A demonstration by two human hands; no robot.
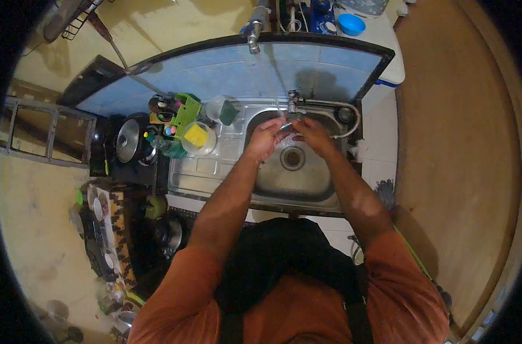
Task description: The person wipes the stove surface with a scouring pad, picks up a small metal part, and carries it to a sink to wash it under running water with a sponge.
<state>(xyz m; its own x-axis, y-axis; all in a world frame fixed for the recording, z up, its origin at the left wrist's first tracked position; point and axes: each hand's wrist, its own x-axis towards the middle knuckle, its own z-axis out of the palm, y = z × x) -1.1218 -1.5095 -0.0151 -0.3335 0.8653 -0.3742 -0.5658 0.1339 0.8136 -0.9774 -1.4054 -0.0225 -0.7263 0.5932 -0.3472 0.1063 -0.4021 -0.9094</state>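
Observation:
Both of my hands are over the stainless steel sink (267, 186), beneath a stream of water falling from the wall tap (254, 45). My left hand (264, 140) has its fingers curled, and my right hand (314, 136) meets it from the other side with bent fingers. Between the fingertips shows a small shiny, pale thing (288, 124), too small and wet to name. Just behind the hands stands a second, low tap (293, 102). The drain (292, 158) lies below and nearer to me.
Left of the basin, the ribbed drainboard (186, 180) carries a tub with a yellow sponge (195, 136), a clear container with a green scouring pad (229, 113), a green caddy (186, 114) and a bottle (172, 148). A lidded pan (129, 140) stands farther left. A hose (357, 117) curves along the right.

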